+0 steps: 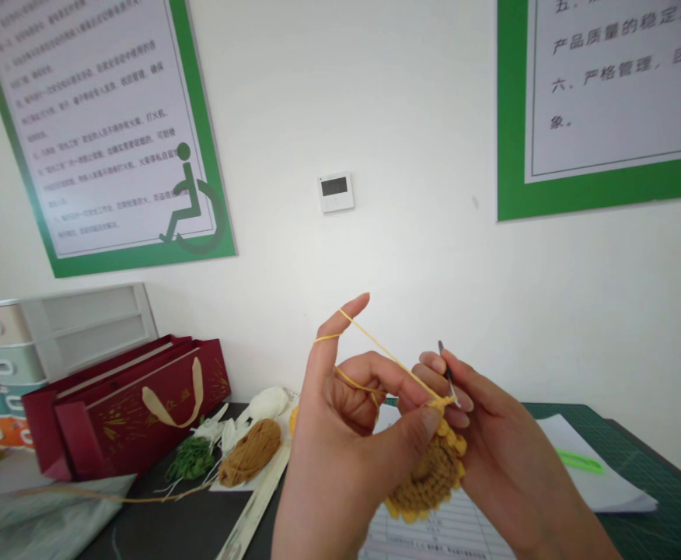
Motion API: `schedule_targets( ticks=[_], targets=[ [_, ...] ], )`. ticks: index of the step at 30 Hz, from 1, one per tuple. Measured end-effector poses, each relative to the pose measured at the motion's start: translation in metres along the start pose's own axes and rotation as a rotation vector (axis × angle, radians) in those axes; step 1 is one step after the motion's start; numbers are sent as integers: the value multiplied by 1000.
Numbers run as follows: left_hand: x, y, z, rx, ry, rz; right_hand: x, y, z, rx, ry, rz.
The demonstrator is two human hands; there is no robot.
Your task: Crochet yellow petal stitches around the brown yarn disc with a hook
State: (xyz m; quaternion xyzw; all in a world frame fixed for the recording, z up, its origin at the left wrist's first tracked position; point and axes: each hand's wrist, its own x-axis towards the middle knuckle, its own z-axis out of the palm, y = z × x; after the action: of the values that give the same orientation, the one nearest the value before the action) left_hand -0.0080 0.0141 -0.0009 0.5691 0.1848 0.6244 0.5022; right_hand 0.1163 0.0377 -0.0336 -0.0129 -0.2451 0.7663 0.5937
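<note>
My left hand (346, 435) pinches the upper edge of a round crochet piece (431, 474), brown in the middle with a yellow scalloped border. Yellow yarn (384, 346) loops around its raised index finger and runs taut down to the top edge of the piece. Between thumb and fingers, my right hand (492, 420) grips a thin crochet hook (446, 364), whose metal end meets the yellow stitches there. Part of the crochet piece is hidden behind my left thumb.
Left on the dark table are a brown yarn skein (251, 453), green yarn (192, 459), white yarn (269, 403), a maroon gift bag (136, 412) and a drawer unit (8, 327). Printed paper (427, 537) lies below my hands. A green cutting mat (661, 474) holds sheets and a bright green item (579, 461).
</note>
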Motion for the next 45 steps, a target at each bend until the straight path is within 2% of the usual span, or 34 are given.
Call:
schedule_targets(
  ticks=[16, 31, 34, 38, 45],
  targets=[
    [0, 1, 2, -27, 17, 7, -1, 2, -1, -28, 67, -20],
    [0, 2, 2, -5, 31, -17, -1, 2, 0, -80, 59, -34],
    [0, 3, 2, 10, 43, -11, -3, 2, 0, -164, 45, -53],
    [0, 4, 3, 37, 82, -4, -6, 2, 2, -306, 0, -137],
    [0, 3, 2, 29, 93, -21, -8, 4, -2, -549, -16, -418]
  ],
)
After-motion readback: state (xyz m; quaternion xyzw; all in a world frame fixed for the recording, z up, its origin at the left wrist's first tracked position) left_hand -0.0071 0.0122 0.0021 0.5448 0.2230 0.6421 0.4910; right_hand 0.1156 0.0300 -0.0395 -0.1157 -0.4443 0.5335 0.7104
